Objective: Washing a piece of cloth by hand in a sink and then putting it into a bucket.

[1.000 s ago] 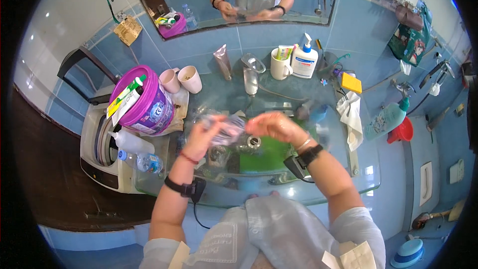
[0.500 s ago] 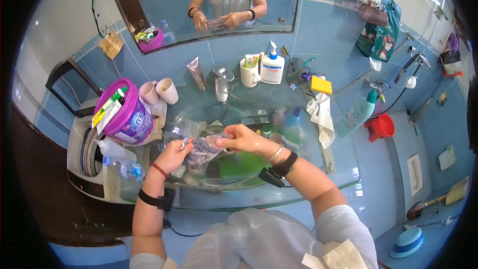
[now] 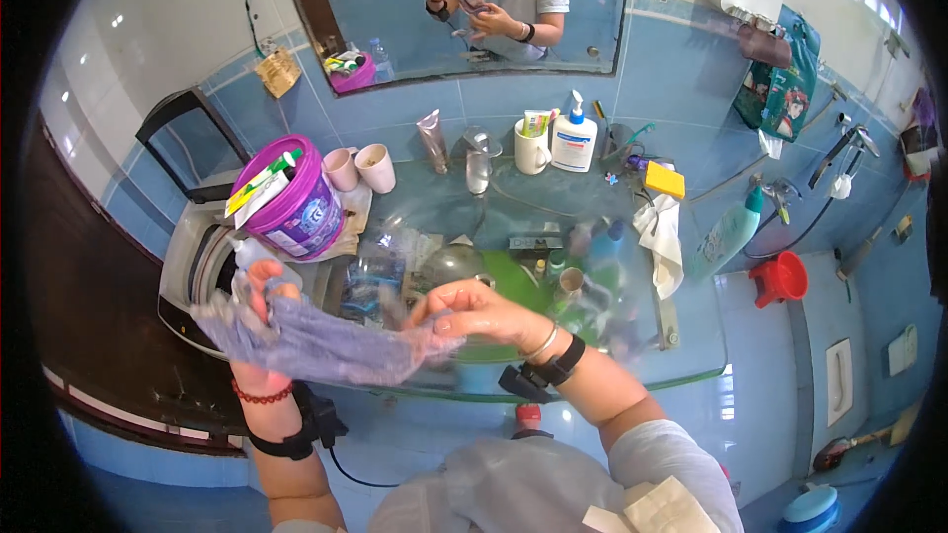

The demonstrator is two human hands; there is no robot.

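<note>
A purple-grey cloth [image 3: 331,341], blurred by motion, stretches between my two hands above the front edge of the glass counter. Its left end wraps about the fingers of my left hand [image 3: 265,375], which is raised, closed on it, and partly hidden by it. My right hand [image 3: 484,314] pinches the other end between thumb and fingers. In the mirror [image 3: 474,15], the reflection also shows the cloth held at both ends. Below and beyond the hands is the glass basin with a steel drain part [image 3: 454,265], its rim hard to make out.
A purple bucket [image 3: 296,212] with tubes in it stands left, beside two pink cups [image 3: 375,170]. Along the wall are a white mug [image 3: 531,150] and a pump bottle [image 3: 573,138]. A white rag [image 3: 660,247] hangs at the counter's right, near a green bottle [image 3: 729,232].
My left hand has moved left and toward me, drawing the bunched cloth out into a long strip. My right hand keeps its end, slightly lower. The view has shifted, too.
</note>
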